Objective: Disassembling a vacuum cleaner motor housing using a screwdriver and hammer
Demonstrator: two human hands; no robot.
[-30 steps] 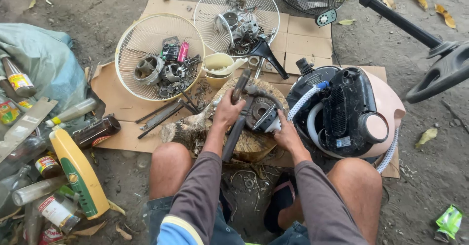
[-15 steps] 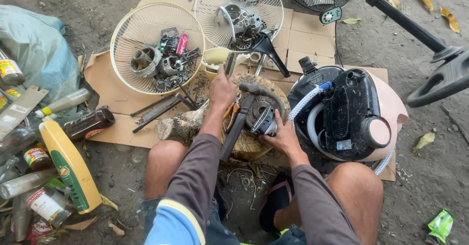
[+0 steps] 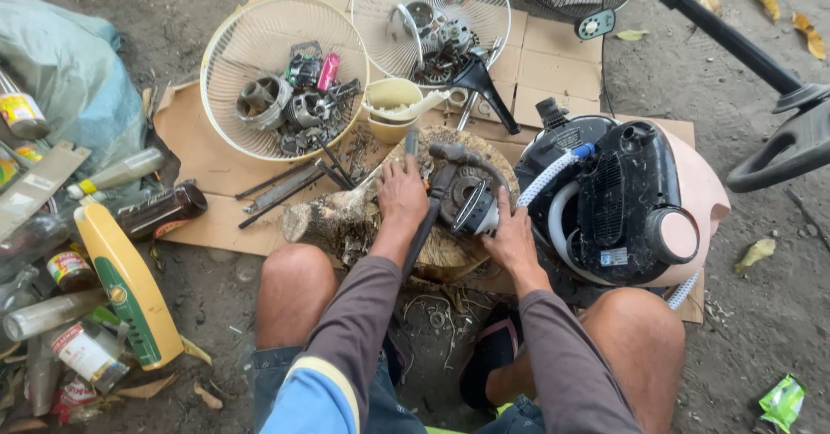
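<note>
Looking down from the head camera, the person is squatting over a round wood stump (image 3: 450, 257) with a small dark motor housing (image 3: 465, 199) sitting on top of it, the left hand (image 3: 403, 194) pressing flat beside it with fingers closed around a thin dark tool (image 3: 421, 231), and the right hand (image 3: 512, 237) clamping the housing's silvery rim from the side. Honestly, I'd be keeping that right grip low and firm so the housing isn't rocking on the stump, and working the tool away from the fingers, since the vacuum cleaner body (image 3: 622, 205) is crowding the right side.
</note>
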